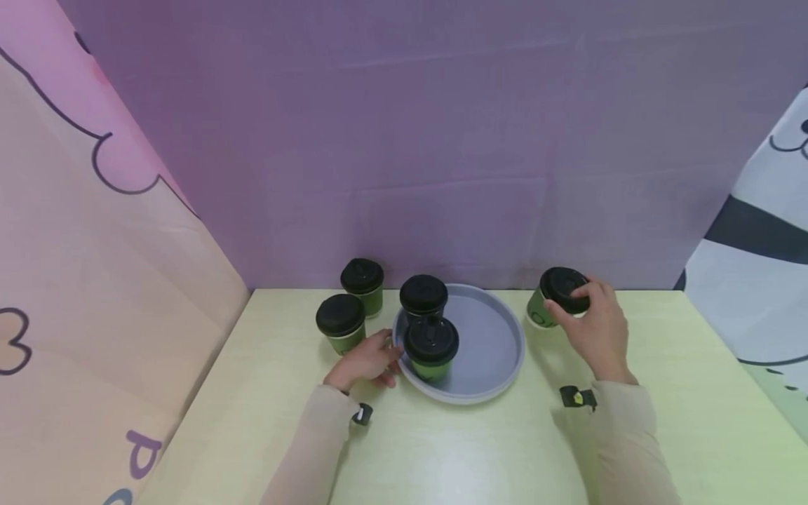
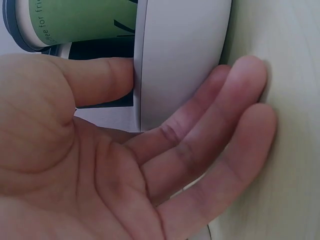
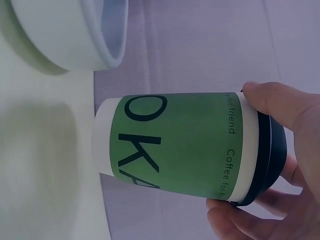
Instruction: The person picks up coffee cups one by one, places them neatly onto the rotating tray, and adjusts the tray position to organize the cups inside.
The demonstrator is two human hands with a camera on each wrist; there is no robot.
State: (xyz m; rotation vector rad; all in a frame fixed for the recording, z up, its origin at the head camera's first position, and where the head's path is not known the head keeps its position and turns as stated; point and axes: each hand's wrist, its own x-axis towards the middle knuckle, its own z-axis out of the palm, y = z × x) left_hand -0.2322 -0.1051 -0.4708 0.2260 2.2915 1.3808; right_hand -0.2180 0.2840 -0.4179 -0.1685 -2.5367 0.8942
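Note:
My right hand [image 1: 598, 324] grips a green paper coffee cup [image 3: 177, 145] around its black lid [image 3: 270, 155], thumb on one side and fingers on the other. That cup leans a little, to the right of a round grey tray [image 1: 489, 344]. At the tray's left side, my left hand [image 1: 371, 359] holds the rim; in the left wrist view the thumb lies at the rim's edge and the fingers [image 2: 200, 135] curl against the outer wall, close to the tabletop. Two lidded cups stand on the tray's left part, a front cup [image 1: 431, 348] and a back cup [image 1: 423, 296].
Left of the tray, two more lidded cups stand on the pale table [image 1: 442, 456]: a rear cup [image 1: 362, 284] and a nearer cup [image 1: 341, 322] beside my left hand. A purple backdrop [image 1: 404, 140] rises along the table's back edge, with printed cloth [image 1: 95, 280] at the left.

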